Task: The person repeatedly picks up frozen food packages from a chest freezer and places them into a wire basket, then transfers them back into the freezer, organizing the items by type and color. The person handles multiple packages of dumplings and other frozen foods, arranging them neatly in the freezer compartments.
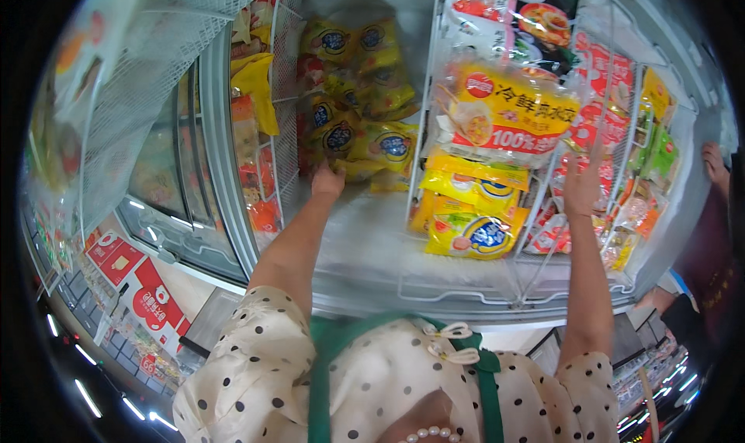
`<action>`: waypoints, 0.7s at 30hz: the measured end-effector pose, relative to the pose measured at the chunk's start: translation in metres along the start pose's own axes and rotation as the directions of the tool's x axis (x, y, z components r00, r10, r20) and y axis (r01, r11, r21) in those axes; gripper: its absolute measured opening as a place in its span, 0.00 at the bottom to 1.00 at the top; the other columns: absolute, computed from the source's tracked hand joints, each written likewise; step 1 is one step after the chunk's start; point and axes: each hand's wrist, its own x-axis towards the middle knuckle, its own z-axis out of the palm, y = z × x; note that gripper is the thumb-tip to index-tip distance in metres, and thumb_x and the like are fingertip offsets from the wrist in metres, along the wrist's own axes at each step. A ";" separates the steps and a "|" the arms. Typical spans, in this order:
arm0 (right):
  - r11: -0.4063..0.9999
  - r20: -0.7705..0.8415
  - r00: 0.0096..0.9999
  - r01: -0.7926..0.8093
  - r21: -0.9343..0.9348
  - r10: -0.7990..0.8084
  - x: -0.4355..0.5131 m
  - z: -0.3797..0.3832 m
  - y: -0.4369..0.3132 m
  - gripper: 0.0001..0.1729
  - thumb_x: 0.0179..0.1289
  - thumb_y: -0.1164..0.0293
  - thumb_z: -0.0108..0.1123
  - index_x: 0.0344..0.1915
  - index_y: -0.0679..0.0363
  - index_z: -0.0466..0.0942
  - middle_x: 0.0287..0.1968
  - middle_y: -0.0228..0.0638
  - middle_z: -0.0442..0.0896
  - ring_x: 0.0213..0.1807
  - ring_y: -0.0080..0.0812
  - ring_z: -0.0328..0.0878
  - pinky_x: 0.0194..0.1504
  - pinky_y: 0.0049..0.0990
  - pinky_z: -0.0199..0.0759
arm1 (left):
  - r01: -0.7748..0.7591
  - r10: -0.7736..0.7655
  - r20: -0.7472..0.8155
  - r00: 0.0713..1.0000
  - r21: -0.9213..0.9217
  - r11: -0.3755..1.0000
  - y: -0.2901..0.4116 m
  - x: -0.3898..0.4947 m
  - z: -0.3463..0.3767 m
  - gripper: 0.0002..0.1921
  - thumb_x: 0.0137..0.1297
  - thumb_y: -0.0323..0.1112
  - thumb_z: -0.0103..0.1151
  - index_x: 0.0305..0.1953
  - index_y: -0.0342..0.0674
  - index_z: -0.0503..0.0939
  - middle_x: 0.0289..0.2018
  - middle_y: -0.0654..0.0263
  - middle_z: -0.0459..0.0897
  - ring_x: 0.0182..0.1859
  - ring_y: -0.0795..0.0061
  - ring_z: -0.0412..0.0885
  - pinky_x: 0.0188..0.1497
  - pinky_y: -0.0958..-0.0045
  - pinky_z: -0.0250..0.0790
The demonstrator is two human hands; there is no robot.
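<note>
My left hand [329,181] reaches down to the freezer floor, its fingers closed at the near edge of a yellow food bag [364,169]. Their tips are partly hidden. Beyond it lie several more yellow bags with blue oval logos [337,137], in shadow. My right hand [582,184] is blurred, its fingers extended over red-and-white frozen food packs [596,125] and holding nothing visible. Whether it touches them I cannot tell. To its left, a large yellow-and-white bag of frozen dumplings [506,114] lies on a stack, with yellow bags [480,227] nearer me.
White wire dividers [428,102] separate the chest freezer's sections. A sliding glass lid [180,181] and a raised wire basket [157,64] are at the left. The freezer's front rim [442,320] runs before my body. Another person's hand [716,163] is at the right side.
</note>
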 end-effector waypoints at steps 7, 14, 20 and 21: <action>0.958 0.043 0.978 -0.207 0.201 0.202 -0.001 0.006 0.014 0.25 0.72 0.66 0.51 0.65 0.61 0.60 0.39 0.33 0.83 0.42 0.27 0.81 0.40 0.23 0.72 | -0.308 0.273 0.166 0.948 0.253 0.917 -0.007 0.083 0.068 0.27 0.55 0.43 0.64 0.55 0.37 0.74 0.52 0.48 0.78 0.56 0.49 0.74 0.62 0.57 0.64; 0.952 0.071 0.968 -0.250 0.177 0.241 -0.002 0.005 0.011 0.21 0.73 0.67 0.52 0.61 0.60 0.64 0.37 0.28 0.82 0.42 0.19 0.79 0.39 0.17 0.70 | -0.109 -0.024 0.419 0.908 0.290 0.951 0.017 0.161 0.112 0.36 0.49 0.50 0.71 0.55 0.32 0.73 0.52 0.46 0.78 0.55 0.50 0.76 0.53 0.59 0.72; 0.944 0.064 0.967 -0.254 0.209 0.246 -0.003 0.006 0.009 0.20 0.71 0.69 0.53 0.60 0.61 0.64 0.36 0.30 0.81 0.40 0.21 0.79 0.37 0.18 0.71 | 0.268 -0.278 0.503 0.818 0.094 0.959 0.020 0.162 0.147 0.41 0.42 0.52 0.73 0.53 0.27 0.74 0.53 0.45 0.78 0.55 0.56 0.78 0.53 0.60 0.71; 0.926 0.062 0.956 -0.292 0.237 0.286 -0.002 0.006 0.008 0.20 0.71 0.70 0.53 0.60 0.62 0.64 0.36 0.31 0.81 0.40 0.21 0.79 0.37 0.18 0.71 | 0.316 -0.195 0.520 0.832 -0.155 0.936 0.015 0.151 0.145 0.40 0.41 0.52 0.72 0.53 0.27 0.75 0.53 0.45 0.79 0.54 0.57 0.78 0.53 0.60 0.71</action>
